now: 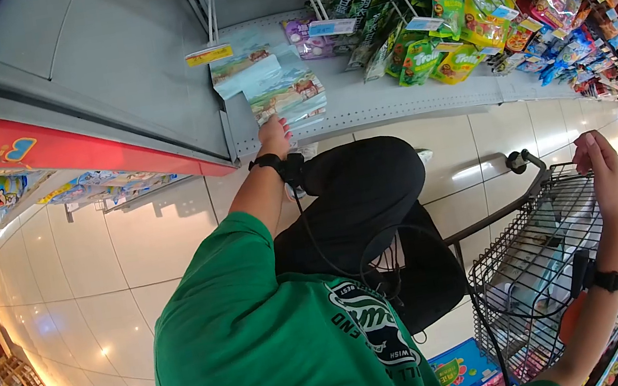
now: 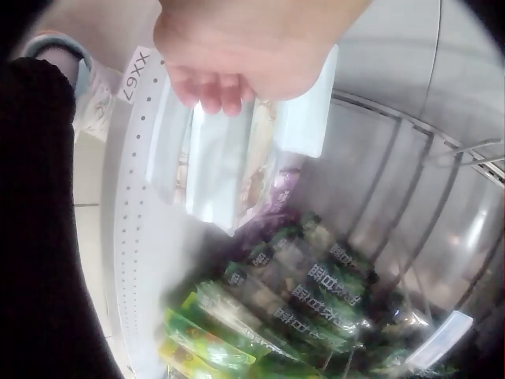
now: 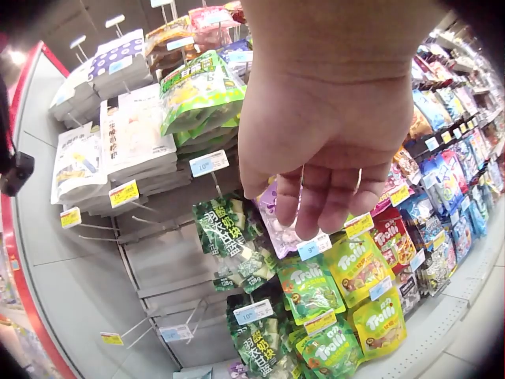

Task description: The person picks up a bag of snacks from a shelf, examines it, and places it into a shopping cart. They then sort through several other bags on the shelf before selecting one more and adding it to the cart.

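Note:
My left hand grips the near edge of light blue printed packets low on the grey shelf. In the left wrist view, the curled fingers lie against the end of the pale blue packets, and the thumb is hidden. A purple candy bag lies just beyond the packets. Out to the right, my right hand is raised above the shopping cart with fingers loosely bent and nothing in it. The right wrist view has that hand before the hanging candy bags.
Dark green bags and green and yellow Trolli bags hang along the shelf. A black wire shopping cart stands at right with things inside. A red-edged panel bounds the left side. White packets hang higher up.

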Demonstrator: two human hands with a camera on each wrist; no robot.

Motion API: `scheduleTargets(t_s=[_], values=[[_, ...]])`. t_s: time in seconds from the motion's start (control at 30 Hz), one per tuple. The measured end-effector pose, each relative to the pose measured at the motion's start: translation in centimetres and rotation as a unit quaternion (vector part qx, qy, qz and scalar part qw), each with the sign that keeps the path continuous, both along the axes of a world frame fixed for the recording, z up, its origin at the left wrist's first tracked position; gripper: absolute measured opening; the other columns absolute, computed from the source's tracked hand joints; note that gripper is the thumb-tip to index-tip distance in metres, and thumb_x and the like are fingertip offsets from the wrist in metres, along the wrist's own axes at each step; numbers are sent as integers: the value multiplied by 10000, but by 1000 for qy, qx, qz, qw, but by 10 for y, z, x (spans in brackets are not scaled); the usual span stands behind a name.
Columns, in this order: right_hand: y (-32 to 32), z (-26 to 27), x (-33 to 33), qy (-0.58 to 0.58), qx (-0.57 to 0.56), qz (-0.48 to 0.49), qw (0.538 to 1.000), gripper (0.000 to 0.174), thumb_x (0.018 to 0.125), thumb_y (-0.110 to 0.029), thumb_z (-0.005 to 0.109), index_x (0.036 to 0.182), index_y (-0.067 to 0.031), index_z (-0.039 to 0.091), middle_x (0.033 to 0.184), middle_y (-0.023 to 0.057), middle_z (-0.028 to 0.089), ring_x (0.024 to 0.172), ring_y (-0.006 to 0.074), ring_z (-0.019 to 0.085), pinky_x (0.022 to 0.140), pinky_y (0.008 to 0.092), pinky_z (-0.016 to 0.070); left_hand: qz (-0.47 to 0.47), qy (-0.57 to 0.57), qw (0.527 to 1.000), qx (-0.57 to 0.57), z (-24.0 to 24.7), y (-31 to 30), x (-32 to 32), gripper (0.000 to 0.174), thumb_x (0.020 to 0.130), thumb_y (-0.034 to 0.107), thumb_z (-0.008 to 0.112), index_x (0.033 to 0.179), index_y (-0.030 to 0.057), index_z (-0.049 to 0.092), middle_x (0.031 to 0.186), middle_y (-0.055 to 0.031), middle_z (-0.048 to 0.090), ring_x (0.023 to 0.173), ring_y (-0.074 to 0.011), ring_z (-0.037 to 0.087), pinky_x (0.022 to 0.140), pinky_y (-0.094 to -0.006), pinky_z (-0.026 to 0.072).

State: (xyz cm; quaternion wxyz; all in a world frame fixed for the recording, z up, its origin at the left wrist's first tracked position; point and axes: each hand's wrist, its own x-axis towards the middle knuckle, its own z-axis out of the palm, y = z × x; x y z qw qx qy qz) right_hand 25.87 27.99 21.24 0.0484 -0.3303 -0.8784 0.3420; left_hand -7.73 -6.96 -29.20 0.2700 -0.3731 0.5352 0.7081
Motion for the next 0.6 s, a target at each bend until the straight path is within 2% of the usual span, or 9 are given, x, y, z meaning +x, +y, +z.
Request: scheduleTargets(t_s=[0.13, 0.2, 0.23, 0.33, 0.4, 0.5, 0.6], values=[[-2, 0, -1, -2, 18, 10, 1000, 330, 1023, -304, 434, 934, -24, 583, 679, 0, 521, 609, 65, 442, 585, 215, 359, -9, 10, 1000, 7, 1, -3, 0, 172, 908, 260, 551, 978, 106, 584, 893, -18, 666, 721, -166, 594, 636, -352, 480], [-4, -1, -1, 3, 17, 3, 1000, 327, 1023, -300, 432, 939, -23, 585, 678, -1, 519, 610, 64, 443, 587, 213, 358, -2, 5, 1000, 23, 1, -4, 0, 165, 915, 247, 576, 992, 104, 610, 921, -21, 661, 808, -180, 593, 727, -365, 478], [-3, -1, -1, 3, 17, 3, 1000, 327, 1023, -300, 432, 939, -23, 585, 678, -1, 519, 610, 64, 443, 587, 213, 358, -2, 5, 1000, 23, 0, -4, 0, 165, 915, 247, 576, 992, 104, 610, 921, -21, 661, 808, -180, 593, 727, -365, 478], [-3, -1, -1, -3, 19, 8, 1000, 330, 1023, -303, 433, 940, -24, 588, 678, -2, 518, 611, 65, 445, 586, 214, 361, 0, 6, 1000, 16, 1, -3, -1, 139, 905, 238, 584, 943, 109, 619, 887, -15, 666, 760, -172, 597, 691, -358, 475], [-3, 1, -1, -7, 18, 12, 1000, 338, 1014, -320, 461, 929, -27, 606, 695, 2, 550, 626, 65, 472, 590, 212, 372, 0, 24, 1000, -7, 2, -2, -1, 122, 888, 212, 580, 868, 94, 603, 802, -20, 661, 617, -140, 579, 535, -290, 454], [-3, 0, -1, -3, 10, 10, 1000, 338, 1013, -320, 464, 927, -25, 606, 694, 1, 548, 625, 65, 471, 588, 214, 371, 32, 32, 999, -25, 3, -1, -1, 118, 869, 188, 597, 812, 84, 606, 759, -21, 655, 578, -128, 566, 491, -275, 434], [-3, 0, -1, -6, 11, 13, 1000, 342, 1012, -324, 469, 925, -22, 605, 695, 0, 547, 625, 65, 470, 589, 214, 367, 18, 39, 999, -34, 0, -3, 0, 165, 874, 222, 580, 789, 84, 608, 748, -25, 658, 571, -128, 565, 488, -283, 433]])
